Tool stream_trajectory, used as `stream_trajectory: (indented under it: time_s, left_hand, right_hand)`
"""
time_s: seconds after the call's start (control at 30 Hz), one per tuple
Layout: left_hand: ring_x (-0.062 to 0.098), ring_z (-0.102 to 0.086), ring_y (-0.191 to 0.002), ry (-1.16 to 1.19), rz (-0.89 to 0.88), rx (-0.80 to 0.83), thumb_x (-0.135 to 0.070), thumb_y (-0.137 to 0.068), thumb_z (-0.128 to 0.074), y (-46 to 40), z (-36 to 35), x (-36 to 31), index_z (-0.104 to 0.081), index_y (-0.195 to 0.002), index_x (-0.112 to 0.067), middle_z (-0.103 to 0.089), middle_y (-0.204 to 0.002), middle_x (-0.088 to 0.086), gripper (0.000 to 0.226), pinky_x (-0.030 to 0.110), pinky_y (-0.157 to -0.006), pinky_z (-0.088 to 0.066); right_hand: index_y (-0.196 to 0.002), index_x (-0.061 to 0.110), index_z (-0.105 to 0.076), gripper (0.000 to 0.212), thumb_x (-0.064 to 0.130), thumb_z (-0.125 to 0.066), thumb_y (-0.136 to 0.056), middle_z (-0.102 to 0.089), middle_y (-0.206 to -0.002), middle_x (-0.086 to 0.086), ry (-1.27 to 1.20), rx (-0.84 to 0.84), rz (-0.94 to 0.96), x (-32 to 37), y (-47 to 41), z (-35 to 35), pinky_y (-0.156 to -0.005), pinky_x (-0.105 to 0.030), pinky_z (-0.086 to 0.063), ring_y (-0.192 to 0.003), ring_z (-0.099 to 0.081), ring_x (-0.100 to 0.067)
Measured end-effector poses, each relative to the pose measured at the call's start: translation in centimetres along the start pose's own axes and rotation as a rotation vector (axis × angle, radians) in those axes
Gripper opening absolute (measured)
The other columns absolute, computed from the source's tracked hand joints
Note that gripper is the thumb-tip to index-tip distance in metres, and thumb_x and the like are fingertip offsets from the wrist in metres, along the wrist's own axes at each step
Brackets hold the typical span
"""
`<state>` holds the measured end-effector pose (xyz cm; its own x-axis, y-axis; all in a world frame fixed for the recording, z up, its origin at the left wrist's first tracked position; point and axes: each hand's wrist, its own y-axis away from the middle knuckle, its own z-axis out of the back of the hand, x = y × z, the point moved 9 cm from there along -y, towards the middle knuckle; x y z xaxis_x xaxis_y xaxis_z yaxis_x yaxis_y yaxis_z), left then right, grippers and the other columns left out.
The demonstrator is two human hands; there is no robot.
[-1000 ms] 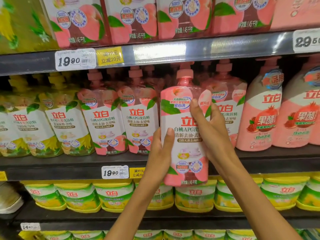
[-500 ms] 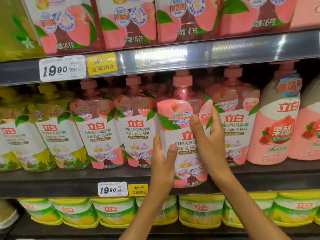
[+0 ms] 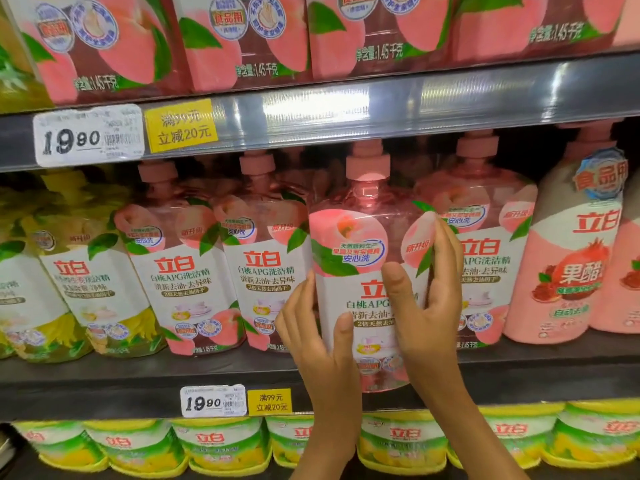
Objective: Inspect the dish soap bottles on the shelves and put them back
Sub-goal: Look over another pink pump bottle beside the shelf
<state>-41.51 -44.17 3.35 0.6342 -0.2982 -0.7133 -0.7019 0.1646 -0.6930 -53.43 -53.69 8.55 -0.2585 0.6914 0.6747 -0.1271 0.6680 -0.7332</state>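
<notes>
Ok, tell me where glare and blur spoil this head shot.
Head view: glare streaks the metal shelf rail; the upper price tag is smeared; the held peach bottle between both hands reads sharply; wide-angle bending curves the edges.

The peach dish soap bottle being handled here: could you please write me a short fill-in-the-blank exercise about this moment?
1. The peach bottle is held by ____ hands, the left hand and the right hand.
2. The white price tag below the held bottle reads ____.
3. The pump cap of the held bottle is coloured ____.
4. Right of the white price tag sits a promotion label coloured ____.

Missing words: both; 19.90; pink; yellow
</notes>
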Motion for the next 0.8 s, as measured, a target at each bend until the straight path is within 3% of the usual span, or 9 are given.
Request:
stream_trajectory:
  time_s: [0.1,0.27,0.4,0.5,0.6,0.7,0.8]
  left_hand:
    - [-0.006,-0.031,-0.124,-0.094,-0.027,-0.006,-0.065,-0.092,-0.031,-0.1,-0.3,0.1,-0.036,-0.131,-0.047,-0.041,-0.128,-0.026,0.043,0.007,-0.104,-0.022]
    - [0.009,-0.032,-0.114,-0.287,-0.121,-0.019,-0.055,-0.099,-0.025,-0.4,-0.2,-0.7,-0.043,-0.140,-0.016,-0.042,-0.126,-0.005,0.059,0.031,-0.101,-0.030]
    - [0.012,-0.034,-0.111,-0.307,-0.118,0.035,-0.054,-0.099,-0.026,-0.6,-0.3,-0.8,-0.023,-0.149,-0.028,-0.045,-0.122,-0.001,0.057,0.020,-0.102,-0.021]
    - [0.010,-0.031,-0.113,-0.346,-0.167,0.062,-0.048,-0.101,-0.026,0.1,-0.7,-1.1,-0.030,-0.146,-0.011,-0.045,-0.126,0.010,0.059,0.020,-0.100,-0.025]
    - [0.009,-0.029,-0.111,-0.348,-0.149,0.072,-0.041,-0.101,-0.032,0.6,-1.0,-1.1,-0.029,-0.146,-0.002,-0.040,-0.130,0.014,0.060,0.026,-0.093,-0.038]
    - [0.016,-0.036,-0.106,-0.376,-0.159,0.063,-0.032,-0.095,-0.045,0.6,-1.3,-1.3,-0.031,-0.144,0.003,-0.036,-0.128,0.009,0.061,0.031,-0.086,-0.044]
    - [0.005,-0.032,-0.110,-0.343,-0.145,0.040,-0.030,-0.090,-0.052,0.7,-1.0,-1.1,-0.036,-0.141,0.003,-0.034,-0.127,0.003,0.062,0.029,-0.094,-0.043]
  right_hand:
    - [-0.149,0.024,-0.028,0.069,0.058,-0.048,-0.093,-0.032,-0.151,0.012,0.030,-0.012,0.046,-0.1,0.0,0.1,-0.113,-0.015,-0.027,-0.143,-0.027,-0.004]
    - [-0.146,0.029,-0.027,0.067,0.061,-0.047,-0.091,-0.032,-0.148,0.016,0.054,-0.044,0.041,-0.4,-0.2,0.2,-0.115,-0.026,-0.028,-0.142,-0.027,-0.006]
    - [-0.144,0.032,-0.023,0.068,0.066,-0.042,-0.089,-0.024,-0.144,0.028,0.112,-0.041,0.044,-0.5,-0.3,0.1,-0.115,-0.016,-0.020,-0.140,-0.018,0.006]
    - [-0.145,0.025,-0.020,0.071,0.066,-0.035,-0.088,-0.017,-0.145,0.025,0.215,-0.034,0.081,-0.1,-0.4,-0.3,-0.107,-0.002,-0.010,-0.131,-0.004,0.020]
    - [-0.145,0.022,-0.018,0.070,0.062,-0.033,-0.089,-0.015,-0.145,0.021,0.260,-0.034,0.099,0.1,-0.6,-0.6,-0.104,0.001,-0.007,-0.128,0.000,0.024]
    - [-0.145,0.024,-0.018,0.065,0.056,-0.040,-0.093,-0.015,-0.146,0.021,0.244,-0.029,0.074,-0.4,-0.8,-0.6,-0.102,0.003,-0.006,-0.128,0.000,0.025]
    - [-0.147,0.025,-0.018,0.060,0.039,-0.047,-0.096,-0.015,-0.146,0.021,0.248,-0.025,0.042,-1.0,-0.9,-0.8,-0.102,0.004,-0.006,-0.128,0.001,0.025]
